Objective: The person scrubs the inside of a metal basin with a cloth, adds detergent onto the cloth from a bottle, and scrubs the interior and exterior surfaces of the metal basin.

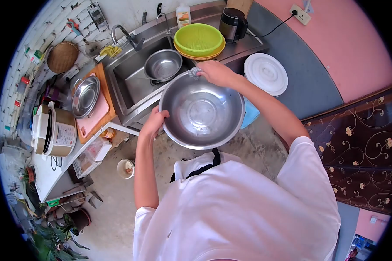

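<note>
A large stainless steel basin (222, 124) is held in front of my body, its hollow side facing me. My left hand (154, 123) grips the basin's left rim, thumb on the inner side. At the far rim, my right hand (216, 73) is closed on a grey steel wool scrubber (194, 72) that touches the basin's edge. Beyond it, a smaller steel bowl (163, 64) rests in the sink (127, 82). A few water drops or small marks show inside the large basin.
Yellow-green colanders (199, 40) and a black kettle (233, 25) stand behind the sink. A white lid (265, 74) lies at right. At left are a steel pan (86, 96) on a cutting board (99, 114) and a rice cooker (61, 132). A cup (126, 168) stands on the floor.
</note>
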The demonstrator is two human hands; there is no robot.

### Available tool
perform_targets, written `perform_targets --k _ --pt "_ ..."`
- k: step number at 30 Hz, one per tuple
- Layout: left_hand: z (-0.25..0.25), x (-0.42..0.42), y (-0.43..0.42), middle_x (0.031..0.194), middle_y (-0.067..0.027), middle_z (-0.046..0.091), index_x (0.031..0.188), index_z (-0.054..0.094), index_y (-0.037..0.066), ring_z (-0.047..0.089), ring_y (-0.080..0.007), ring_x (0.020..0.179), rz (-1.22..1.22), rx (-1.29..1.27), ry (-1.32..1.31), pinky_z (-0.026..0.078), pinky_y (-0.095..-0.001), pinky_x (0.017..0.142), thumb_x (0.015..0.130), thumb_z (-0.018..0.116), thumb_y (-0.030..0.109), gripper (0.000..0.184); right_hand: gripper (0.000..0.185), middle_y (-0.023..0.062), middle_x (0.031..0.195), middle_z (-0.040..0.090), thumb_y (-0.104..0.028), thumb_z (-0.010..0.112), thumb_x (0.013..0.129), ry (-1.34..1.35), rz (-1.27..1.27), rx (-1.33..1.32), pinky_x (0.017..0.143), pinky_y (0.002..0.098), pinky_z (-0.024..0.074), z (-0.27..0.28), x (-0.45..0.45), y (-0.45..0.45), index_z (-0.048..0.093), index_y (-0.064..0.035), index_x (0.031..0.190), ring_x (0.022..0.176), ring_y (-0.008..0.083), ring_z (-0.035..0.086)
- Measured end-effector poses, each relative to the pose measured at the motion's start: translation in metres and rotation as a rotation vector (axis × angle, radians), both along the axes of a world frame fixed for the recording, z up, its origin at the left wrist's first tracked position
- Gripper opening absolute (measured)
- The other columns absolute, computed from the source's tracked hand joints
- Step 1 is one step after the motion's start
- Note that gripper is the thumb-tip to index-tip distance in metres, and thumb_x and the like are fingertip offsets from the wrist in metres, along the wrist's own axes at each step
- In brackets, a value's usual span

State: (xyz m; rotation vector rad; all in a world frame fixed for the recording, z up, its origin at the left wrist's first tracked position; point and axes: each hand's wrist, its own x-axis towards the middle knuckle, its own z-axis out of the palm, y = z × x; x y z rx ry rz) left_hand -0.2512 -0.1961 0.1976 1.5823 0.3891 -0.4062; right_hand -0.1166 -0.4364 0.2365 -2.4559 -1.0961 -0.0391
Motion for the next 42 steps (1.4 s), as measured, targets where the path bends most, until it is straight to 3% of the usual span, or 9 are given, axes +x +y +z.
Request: perform_targets --k 3,5,8,15,17,19,27,37,42 --pt "0.001 -0.015 -0.012 0.081 -0.0032 0.056 0.11 0.052 0.003 0.046 -0.0093 0.06 0.099 -0.12 -0.052 0.03 -0.0223 0.048 0.082 0.051 0.021 0.033 0.022 0.023 0.08 0.059 -0.019 0.054 0.085 -0.037 -0.1 0.038 0.07 0.0469 0.0429 0.018 0.002 -0.003 0.054 0.0023 0.082 0.081 0.0391 0.057" --pt "-0.009 -0.037 -0.027 0.095 -0.0072 0.057 0.119 0.044 0.003 0.056 -0.0145 0.069 0.313 -0.409 -0.239 0.043 -0.0231 0.053 0.085 0.053 0.026 0.042 0.018 0.024 0.081 0.06 -0.014 0.055 0.084 0.038 -0.311 0.089 0.071 0.0465 0.0439 0.031 0.002 -0.012 0.057 0.0037 0.085 0.083 0.0396 0.057" --pt "-0.005 -0.057 -0.073 0.11 -0.0139 0.051 0.125 0.031 0.0 0.061 -0.0265 0.092 0.389 -0.655 -0.116 0.056 -0.0409 0.075 0.089 0.046 0.016 0.042 0.02 0.0236 0.077 0.06 -0.016 0.056 0.085 0.065 -0.404 0.213 0.067 0.0446 0.0439 0.02 -0.001 -0.015 0.059 0.0035 0.087 0.077 0.04 0.057" --pt "-0.009 -0.052 -0.063 0.109 -0.0181 0.049 0.114 0.035 -0.01 0.059 -0.0284 0.094 0.576 -0.579 -0.127 0.058 -0.0388 0.076 0.082 0.038 -0.001 0.034 0.021 0.0222 0.08 0.06 -0.016 0.053 0.086 0.049 -0.474 0.672 0.067 0.0418 0.044 -0.005 -0.042 0.006 0.055 0.0048 0.086 0.074 0.0383 0.058" --pt "-0.005 -0.049 -0.063 0.108 -0.0186 0.05 0.111 0.037 -0.011 0.059 -0.0289 0.094 0.614 -0.701 -0.077 0.057 -0.038 0.077 0.082 0.038 -0.001 0.031 0.022 0.0196 0.078 0.061 -0.017 0.051 0.088 0.384 -0.486 1.04 0.066 0.0374 0.0444 -0.016 -0.056 0.008 0.056 0.0041 0.091 0.071 0.0289 0.06" --pt "-0.007 -0.04 -0.06 0.106 -0.0193 0.051 0.108 0.039 -0.013 0.059 -0.03 0.094 0.683 -0.771 -0.053 0.057 -0.0383 0.077 0.081 0.039 -0.001 0.029 0.026 0.0135 0.077 0.061 -0.019 0.047 0.09 0.249 -0.534 0.821 0.066 0.0335 0.0449 -0.04 -0.09 0.021 0.057 0.0032 0.098 0.071 0.0164 0.057" --pt "0.012 -0.037 -0.061 0.106 -0.0215 0.05 0.102 0.041 -0.016 0.059 -0.0316 0.093 0.678 -0.795 -0.13 0.057 -0.0415 0.078 0.081 0.04 -0.001 0.025 0.028 0.0047 0.083 0.056 -0.029 0.038 0.096 0.621 -0.62 1.199 0.058 0.0246 0.0449 -0.023 -0.132 0.032 0.048 -0.0038 0.102 0.07 0.0104 0.053" --pt "0.014 -0.034 -0.085 0.108 -0.0204 0.049 0.106 0.04 -0.015 0.057 -0.0308 0.097 0.684 -0.756 -0.176 0.055 -0.0413 0.081 0.082 0.039 -0.002 0.027 0.026 0.0227 0.087 0.057 -0.022 0.042 0.094 0.358 -0.538 0.924 0.07 0.0405 0.0426 -0.035 -0.153 0.041 0.038 0.0022 0.103 0.082 0.0325 0.059" --pt "0.023 -0.033 -0.094 0.116 -0.0193 0.044 0.118 0.031 -0.011 0.056 -0.0298 0.1 0.663 -0.719 -0.215 0.056 -0.0388 0.081 0.082 0.037 -0.002 0.037 0.027 0.0153 0.075 0.052 -0.025 0.041 0.094 0.372 -0.565 1.016 0.069 0.036 0.0412 -0.032 -0.132 0.033 0.045 0.0014 0.091 0.07 0.0247 0.051"
